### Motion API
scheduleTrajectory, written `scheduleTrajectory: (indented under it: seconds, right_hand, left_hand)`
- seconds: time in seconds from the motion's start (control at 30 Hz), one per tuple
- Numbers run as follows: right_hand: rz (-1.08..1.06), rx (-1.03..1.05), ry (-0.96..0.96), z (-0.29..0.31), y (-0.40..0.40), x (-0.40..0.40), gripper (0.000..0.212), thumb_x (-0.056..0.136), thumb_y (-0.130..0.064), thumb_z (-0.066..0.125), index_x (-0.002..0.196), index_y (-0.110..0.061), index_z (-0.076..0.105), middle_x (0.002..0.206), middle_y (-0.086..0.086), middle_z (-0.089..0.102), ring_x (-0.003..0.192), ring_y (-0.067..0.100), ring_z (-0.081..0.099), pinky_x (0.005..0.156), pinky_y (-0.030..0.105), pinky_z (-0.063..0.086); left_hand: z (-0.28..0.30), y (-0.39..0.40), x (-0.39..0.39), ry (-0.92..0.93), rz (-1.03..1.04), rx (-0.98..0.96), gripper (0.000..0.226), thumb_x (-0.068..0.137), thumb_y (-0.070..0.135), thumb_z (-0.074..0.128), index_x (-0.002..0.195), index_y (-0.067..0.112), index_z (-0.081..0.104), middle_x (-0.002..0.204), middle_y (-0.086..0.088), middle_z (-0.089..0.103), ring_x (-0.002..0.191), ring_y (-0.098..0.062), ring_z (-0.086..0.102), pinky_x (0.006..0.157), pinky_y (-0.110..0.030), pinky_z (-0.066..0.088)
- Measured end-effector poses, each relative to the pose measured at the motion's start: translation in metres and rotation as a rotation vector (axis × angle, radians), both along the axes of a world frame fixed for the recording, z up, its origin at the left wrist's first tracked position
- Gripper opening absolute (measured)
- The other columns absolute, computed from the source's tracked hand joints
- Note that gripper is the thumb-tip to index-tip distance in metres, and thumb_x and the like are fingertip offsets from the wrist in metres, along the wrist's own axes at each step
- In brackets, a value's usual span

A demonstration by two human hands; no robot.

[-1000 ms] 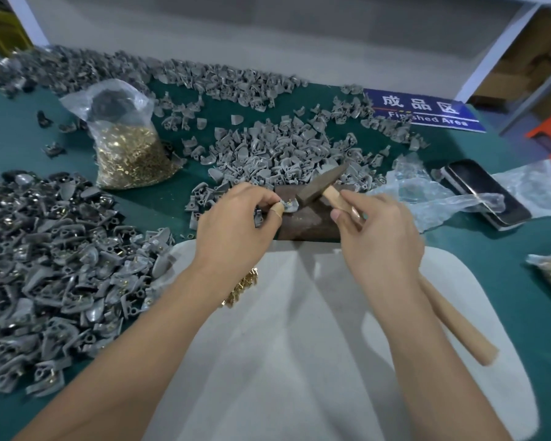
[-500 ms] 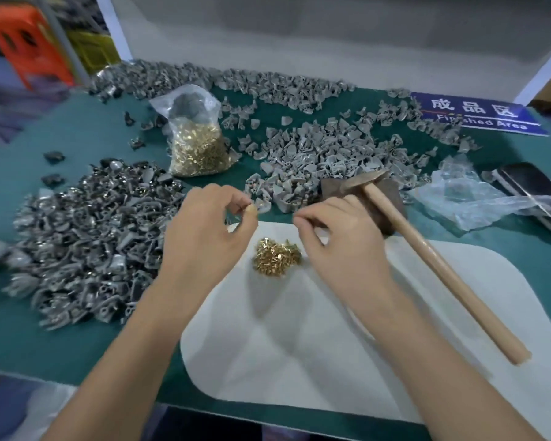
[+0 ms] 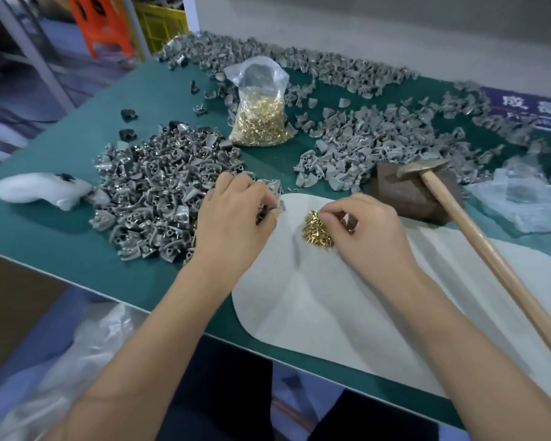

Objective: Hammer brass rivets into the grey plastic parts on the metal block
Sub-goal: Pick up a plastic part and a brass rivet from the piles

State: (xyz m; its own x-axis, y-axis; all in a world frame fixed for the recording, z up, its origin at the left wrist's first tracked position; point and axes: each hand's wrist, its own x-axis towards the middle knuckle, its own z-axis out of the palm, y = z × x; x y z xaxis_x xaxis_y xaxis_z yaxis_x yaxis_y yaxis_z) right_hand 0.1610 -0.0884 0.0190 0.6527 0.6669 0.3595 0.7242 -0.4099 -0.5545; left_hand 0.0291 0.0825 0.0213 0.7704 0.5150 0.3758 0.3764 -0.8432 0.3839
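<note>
Left hand point(image 3: 233, 214) grips a grey part point(image 3: 269, 206), right hand point(image 3: 366, 230) pinches at rivets point(image 3: 317, 230) — one could slip, being tiny.

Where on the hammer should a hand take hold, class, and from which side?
Grip the hammer low on its wooden handle, coming from the right. Its head rests on the metal block and the handle slopes down toward the near right, free of the right hand at the brass rivets.

Bare white cloth mat point(image 3: 347, 313) lay open at six o'clock. A grey plastic parts heap point(image 3: 153, 198) blocked nine o'clock; the wooden-handled hammer point(image 3: 477, 240) slanted across three o'clock, resting on the brown metal block point(image 3: 404, 192).
</note>
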Motion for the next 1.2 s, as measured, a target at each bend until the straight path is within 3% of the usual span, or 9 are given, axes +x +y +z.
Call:
scheduleTrajectory:
  seconds: [0.1,0.17,0.3,0.4,0.57,0.7,0.8,0.9,1.2]
  right_hand:
    - [0.09,-0.036,0.028,0.005,-0.007,0.009,0.016,0.09,-0.006,0.071,0.1,-0.016,0.078,0.089,-0.002,0.065,0.074,0.001,0.053,0.077,0.014,0.044]
    - [0.124,-0.099,0.07,0.009,-0.015,0.015,0.026,0.089,0.0,0.067,0.107,-0.016,0.077,0.092,0.0,0.064,0.074,0.001,0.054,0.075,0.006,0.038]
    - [0.111,-0.242,0.165,0.016,-0.032,0.029,0.032,0.09,-0.006,0.066,0.117,-0.021,0.072,0.095,-0.006,0.063,0.077,0.002,0.059,0.069,0.005,0.04]
    - [0.101,-0.279,0.169,0.017,-0.035,0.033,0.026,0.09,-0.015,0.072,0.115,-0.021,0.074,0.091,-0.007,0.063,0.074,0.005,0.058,0.067,0.009,0.041]
    - [0.106,-0.275,0.156,0.016,-0.03,0.03,0.017,0.089,-0.017,0.075,0.106,-0.019,0.077,0.092,-0.002,0.063,0.074,0.005,0.055,0.072,0.021,0.044]
    - [0.111,-0.265,0.172,0.014,-0.031,0.031,0.019,0.086,-0.019,0.079,0.105,-0.019,0.077,0.091,-0.002,0.062,0.073,0.005,0.056,0.067,0.011,0.04]
    - [0.107,-0.258,0.175,0.014,-0.029,0.031,0.018,0.087,-0.019,0.079,0.104,-0.022,0.078,0.091,-0.003,0.062,0.073,0.004,0.055,0.067,0.012,0.04]
    - [0.096,-0.243,0.194,0.012,-0.028,0.03,0.016,0.087,-0.02,0.079,0.101,-0.026,0.077,0.088,-0.009,0.059,0.073,0.002,0.054,0.068,0.017,0.041]
    - [0.095,-0.23,0.204,0.01,-0.028,0.031,0.012,0.086,-0.014,0.078,0.09,-0.024,0.074,0.087,-0.009,0.061,0.077,0.001,0.055,0.066,0.01,0.041]
  left_hand:
    - [0.004,-0.007,0.004,0.019,-0.01,0.063,0.014,0.089,0.027,0.071,0.103,0.023,0.071,0.102,0.003,0.061,0.106,-0.022,0.047,0.089,-0.034,0.04]
    - [0.008,-0.013,0.007,0.017,-0.055,0.059,0.018,0.09,0.026,0.071,0.107,0.023,0.07,0.104,0.004,0.061,0.107,-0.022,0.047,0.087,-0.035,0.042]
    - [0.011,-0.03,0.014,0.051,-0.163,-0.032,0.012,0.094,0.027,0.067,0.107,0.029,0.068,0.098,0.012,0.063,0.112,-0.016,0.052,0.074,-0.03,0.043]
    - [0.006,-0.034,0.018,0.061,-0.121,-0.008,0.014,0.095,0.028,0.066,0.108,0.03,0.068,0.102,0.013,0.063,0.113,-0.015,0.051,0.07,-0.029,0.038]
    - [-0.004,-0.018,0.029,0.12,-0.071,0.04,0.017,0.097,0.022,0.065,0.112,0.025,0.072,0.111,0.005,0.065,0.112,-0.021,0.047,0.085,-0.036,0.044]
    - [-0.005,-0.005,0.032,0.105,-0.02,0.046,0.017,0.098,0.016,0.06,0.107,0.023,0.073,0.108,0.004,0.068,0.107,-0.023,0.051,0.078,-0.038,0.045]
    - [-0.004,0.002,0.036,0.1,0.041,0.087,0.019,0.097,0.015,0.059,0.106,0.023,0.074,0.105,0.002,0.068,0.106,-0.026,0.05,0.079,-0.04,0.043]
    - [0.0,0.001,0.047,0.091,0.01,0.113,0.017,0.097,0.022,0.06,0.109,0.025,0.072,0.105,0.002,0.068,0.107,-0.026,0.05,0.084,-0.04,0.04]
    - [0.0,0.004,0.083,0.202,0.02,0.124,0.034,0.098,0.037,0.059,0.131,0.028,0.06,0.119,0.002,0.065,0.12,-0.027,0.046,0.097,-0.042,0.034]
